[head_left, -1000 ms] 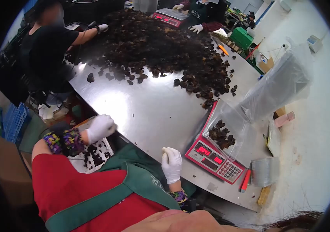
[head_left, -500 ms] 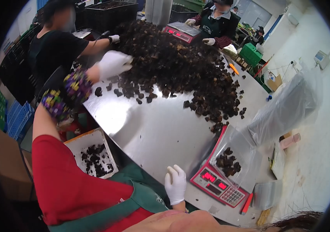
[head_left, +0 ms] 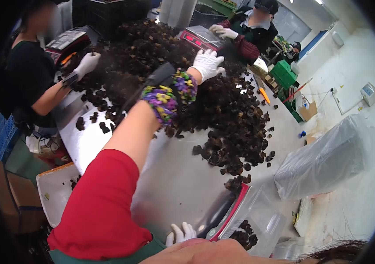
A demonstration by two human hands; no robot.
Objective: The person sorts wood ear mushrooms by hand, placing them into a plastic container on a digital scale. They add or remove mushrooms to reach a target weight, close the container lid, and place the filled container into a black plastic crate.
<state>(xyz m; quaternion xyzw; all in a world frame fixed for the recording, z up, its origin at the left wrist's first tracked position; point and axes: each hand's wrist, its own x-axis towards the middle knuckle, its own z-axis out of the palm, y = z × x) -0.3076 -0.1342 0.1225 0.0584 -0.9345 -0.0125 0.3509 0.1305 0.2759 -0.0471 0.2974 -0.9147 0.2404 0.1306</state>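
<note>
Many dark pieces (head_left: 222, 127), piled on the metal table (head_left: 165, 185), are being overhung by the left hand (head_left: 208, 65), fingers splayed; the right hand (head_left: 181, 233) is being held loosely parted. Light, perhaps brittle handling is being suggested, scooping from beneath favoured. More are being contained in a clear tray (head_left: 265, 217) and white box (head_left: 49, 193).

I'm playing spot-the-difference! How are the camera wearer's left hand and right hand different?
The left hand reaches out over the dark pile; the right hand is low, near the closest scale. The left hand has a flowery cuff showing; the right hand is partly hidden with no cuff showing. Both wear white gloves.
</note>
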